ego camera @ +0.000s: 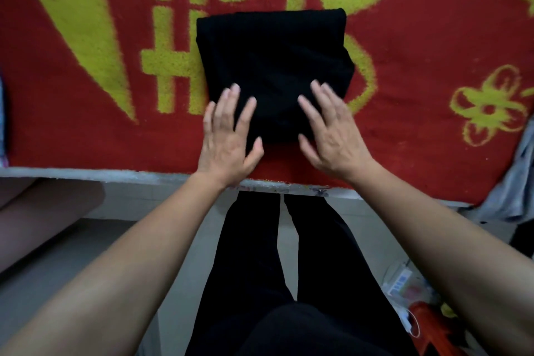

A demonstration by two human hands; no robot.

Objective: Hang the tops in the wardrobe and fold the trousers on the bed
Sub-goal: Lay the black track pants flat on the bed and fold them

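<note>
Lying in the centre of the frame, the folded black trousers (271, 66) are sitting as a compact rectangle on the red blanket (86, 139) with its yellow pattern, close to the bed's near edge. The left hand (228, 136) and the right hand (332, 130) are both spread wide with straight fingers and are holding nothing, their fingertips lying over the bundle's two near corners. Whether they are pressing down or only hovering I cannot tell, as the right one is slightly blurred. Judging from this, the plush pile is posing the main risk: a sideways stroke could be dragging the top layer off those beneath and skewing the fold, and a pull toward the lower part of the frame could be sliding the bundle over the bed's edge. Counting: one folded pair of trousers, two hands, one blanket, and one grey cloth (514, 176) at the right edge; no tops or wardrobe are showing.
</note>
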